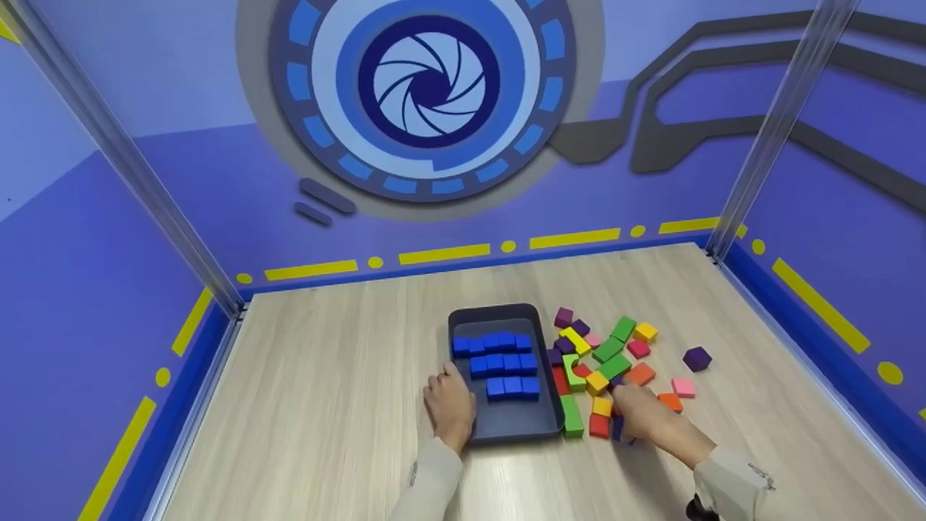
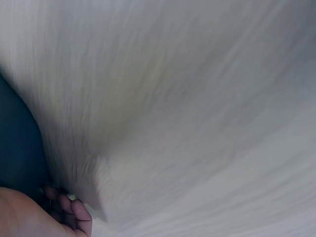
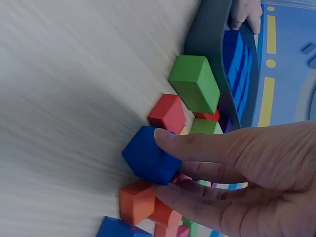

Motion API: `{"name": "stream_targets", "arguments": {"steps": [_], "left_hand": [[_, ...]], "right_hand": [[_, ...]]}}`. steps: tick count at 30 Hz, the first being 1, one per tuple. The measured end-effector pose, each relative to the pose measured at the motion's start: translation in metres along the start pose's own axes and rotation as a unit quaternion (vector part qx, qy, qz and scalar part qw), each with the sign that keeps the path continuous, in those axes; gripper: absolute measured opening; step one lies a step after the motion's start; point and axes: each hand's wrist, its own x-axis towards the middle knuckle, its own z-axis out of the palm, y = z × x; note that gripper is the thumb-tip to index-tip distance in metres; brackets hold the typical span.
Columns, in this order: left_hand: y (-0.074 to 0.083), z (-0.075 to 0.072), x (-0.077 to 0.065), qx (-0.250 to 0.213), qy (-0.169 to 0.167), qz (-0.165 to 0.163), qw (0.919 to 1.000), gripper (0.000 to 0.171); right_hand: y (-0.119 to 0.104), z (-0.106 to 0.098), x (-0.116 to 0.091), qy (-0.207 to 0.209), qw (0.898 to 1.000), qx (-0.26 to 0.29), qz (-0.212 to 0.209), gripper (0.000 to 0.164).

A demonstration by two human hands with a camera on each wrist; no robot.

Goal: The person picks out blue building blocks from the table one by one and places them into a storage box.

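Observation:
A dark grey tray lies on the wooden table with three rows of blue blocks in it. My left hand holds the tray's left wall. In the left wrist view, curled fingers show beside the tray's dark side. Right of the tray, my right hand is at the near side of a loose pile of coloured blocks. It pinches a blue block between thumb and fingertips, close over the table. A red block and an orange block are right beside that block.
Green blocks, yellow blocks and other colours crowd against the tray's right side. A purple block and a pink block lie farther right. Another blue block lies near the orange one. Printed walls enclose the table.

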Motion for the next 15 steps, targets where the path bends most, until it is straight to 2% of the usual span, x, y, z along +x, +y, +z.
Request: {"name": "stream_targets", "arguments": {"steps": [7,12,15], "left_hand": [[-0.002,0.002,0.001,-0.003,0.005,0.001,1.0000,0.050],[-0.003,0.003,0.000,0.003,0.002,-0.004,1.0000,0.053],[0.001,0.001,0.000,0.009,-0.006,-0.007,0.9999,0.055]], "right_hand": [[0.003,0.000,0.002,0.001,1.000,0.015,-0.005,0.034],[-0.001,-0.009,-0.001,0.005,0.999,0.030,-0.011,0.033],[-0.005,-0.015,-0.004,0.016,0.999,0.027,-0.014,0.020]]}}
